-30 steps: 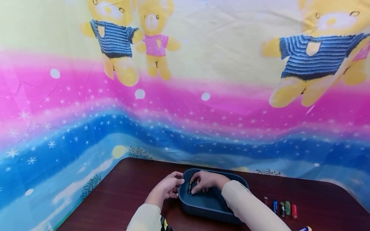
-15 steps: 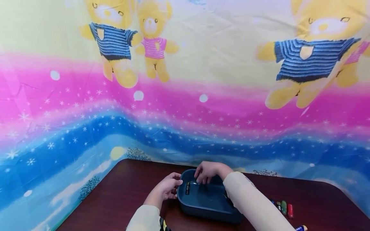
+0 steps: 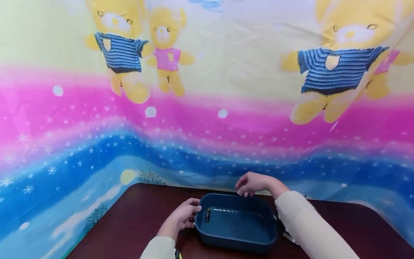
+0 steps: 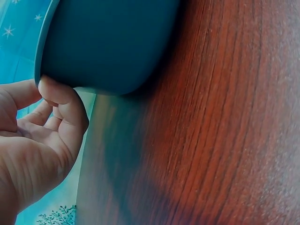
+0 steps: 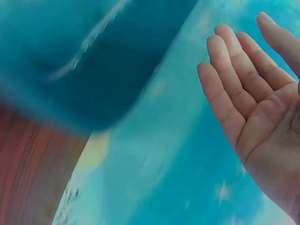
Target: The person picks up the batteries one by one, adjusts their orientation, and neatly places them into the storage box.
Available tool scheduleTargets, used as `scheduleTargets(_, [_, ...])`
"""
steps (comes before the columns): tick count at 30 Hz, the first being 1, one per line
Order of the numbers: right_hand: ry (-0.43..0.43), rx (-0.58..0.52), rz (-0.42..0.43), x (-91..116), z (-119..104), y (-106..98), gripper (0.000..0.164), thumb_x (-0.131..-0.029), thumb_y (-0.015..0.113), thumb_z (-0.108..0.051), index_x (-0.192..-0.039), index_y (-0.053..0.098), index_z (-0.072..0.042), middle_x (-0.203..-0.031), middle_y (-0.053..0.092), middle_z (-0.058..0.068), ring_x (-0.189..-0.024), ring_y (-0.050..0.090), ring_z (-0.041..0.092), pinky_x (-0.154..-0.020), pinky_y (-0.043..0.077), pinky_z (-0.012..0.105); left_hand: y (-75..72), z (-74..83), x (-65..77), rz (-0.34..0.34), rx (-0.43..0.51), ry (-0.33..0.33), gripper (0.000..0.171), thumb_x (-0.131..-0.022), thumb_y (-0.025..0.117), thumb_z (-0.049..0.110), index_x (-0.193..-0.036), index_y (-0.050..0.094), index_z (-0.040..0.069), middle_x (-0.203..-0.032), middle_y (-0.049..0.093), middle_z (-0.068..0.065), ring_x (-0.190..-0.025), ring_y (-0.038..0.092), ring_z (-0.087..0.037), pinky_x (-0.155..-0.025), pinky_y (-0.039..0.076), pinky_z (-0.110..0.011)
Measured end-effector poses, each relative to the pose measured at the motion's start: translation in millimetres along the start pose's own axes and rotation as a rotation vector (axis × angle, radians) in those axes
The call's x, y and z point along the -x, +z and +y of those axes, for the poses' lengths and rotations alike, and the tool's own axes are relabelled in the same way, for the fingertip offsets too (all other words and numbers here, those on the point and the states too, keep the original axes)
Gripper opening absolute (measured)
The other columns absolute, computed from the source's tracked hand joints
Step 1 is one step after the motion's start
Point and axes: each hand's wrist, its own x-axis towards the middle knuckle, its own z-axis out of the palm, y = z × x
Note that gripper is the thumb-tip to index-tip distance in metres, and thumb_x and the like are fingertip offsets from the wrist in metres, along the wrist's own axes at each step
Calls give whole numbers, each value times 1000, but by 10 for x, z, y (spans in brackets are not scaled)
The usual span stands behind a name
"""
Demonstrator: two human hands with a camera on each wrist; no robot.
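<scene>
A dark blue rounded rectangular tub (image 3: 237,237) stands on the table. My left hand (image 3: 184,216) grips its left rim, and in the left wrist view the thumb and fingers pinch the edge of the tub wall (image 4: 108,42). Against the left inner side lies a small black cylinder (image 3: 207,215) with a gold end, which looks like a battery. Above the far rim hovers my right hand (image 3: 253,182), apart from the tub. The right wrist view shows this hand (image 5: 262,103) with fingers extended and nothing in the palm.
Dark reddish wooden tabletop (image 3: 148,205) surrounds the tub. Behind it hangs a cloth backdrop (image 3: 194,144) printed with bears and snowflakes. My right sleeve (image 3: 310,223) covers part of the table's right side.
My right hand let go of the black cylinder inside the tub, then rose and moved right, past the far rim. The left hand keeps its grip. The coloured cylinders at right are now out of sight.
</scene>
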Motion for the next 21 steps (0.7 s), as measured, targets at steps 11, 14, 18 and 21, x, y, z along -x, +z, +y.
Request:
scheduleTargets(11, [4, -75, 58, 689, 580, -301, 31, -87, 64, -15, -112, 60, 3, -93, 64, 9, -85, 60, 30, -73, 51, 46, -39, 12, 13, -35, 12, -15, 36, -95, 52, 16, -129, 44, 6, -98, 54, -18, -72, 50, -21, -54, 48, -26])
scheduleTargets(14, [-30, -64, 36, 842, 759, -255, 29, -86, 64, -12, -109, 60, 5, -87, 64, 9, -80, 60, 30, -67, 50, 43, -40, -15, 28, -42, 21, -6, 37, -95, 52, 16, -129, 44, 6, -97, 55, -17, -72, 51, -20, -55, 48, -26])
scheduleTargets(18, [-57, 7, 32, 996, 939, -139, 26, -84, 66, -10, -105, 60, 4, -84, 63, 7, -77, 59, 24, -65, 48, 36, -38, -22, 29, -39, 25, -3, 37, -95, 52, 17, -129, 44, 6, -97, 56, -17, -71, 52, -19, -55, 48, -26])
scheduleTargets(21, [-46, 75, 40, 1090, 1001, -55, 27, -80, 69, -7, -104, 61, 1, -89, 61, 8, -81, 57, 22, -68, 47, 35, -29, -23, 16, -38, 31, -8, 38, -95, 52, 18, -130, 44, 6, -97, 57, -16, -70, 52, -18, -54, 48, -25])
